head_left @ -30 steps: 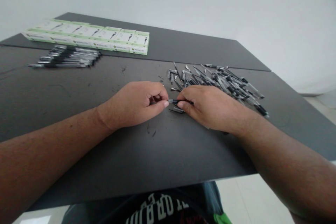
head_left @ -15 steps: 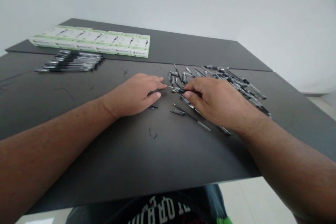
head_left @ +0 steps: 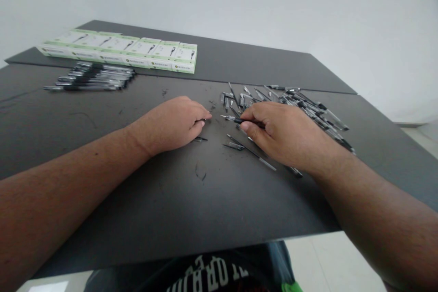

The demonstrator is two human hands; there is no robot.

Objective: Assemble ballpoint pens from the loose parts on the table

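Note:
My right hand point(head_left: 278, 127) pinches an uncapped pen point(head_left: 236, 120) between thumb and forefinger, with its point toward the left. My left hand point(head_left: 181, 123) is a short gap away, thumb and fingers closed together. Something small and pale seems to show at those fingertips, too little to name. Under the left hand, a few thin dark pieces point(head_left: 201, 138) peek out on the table. In front of the right hand rest a loose refill point(head_left: 251, 151) and some clear pen caps point(head_left: 234, 146).
Pens and pen parts point(head_left: 315, 116) lie heaped at the right, with loose caps and refills point(head_left: 244, 96) beyond my right hand. A row of pens point(head_left: 96, 76) lies at the left. Behind them stand white-and-green boxes point(head_left: 150, 50). Dark ink marks point(head_left: 200, 173) stain the grey table point(head_left: 178, 219).
My left hand's fingers were spread near the pen's point; they have drawn together and back slightly to the left. My right hand keeps hold of the pen in nearly the same place.

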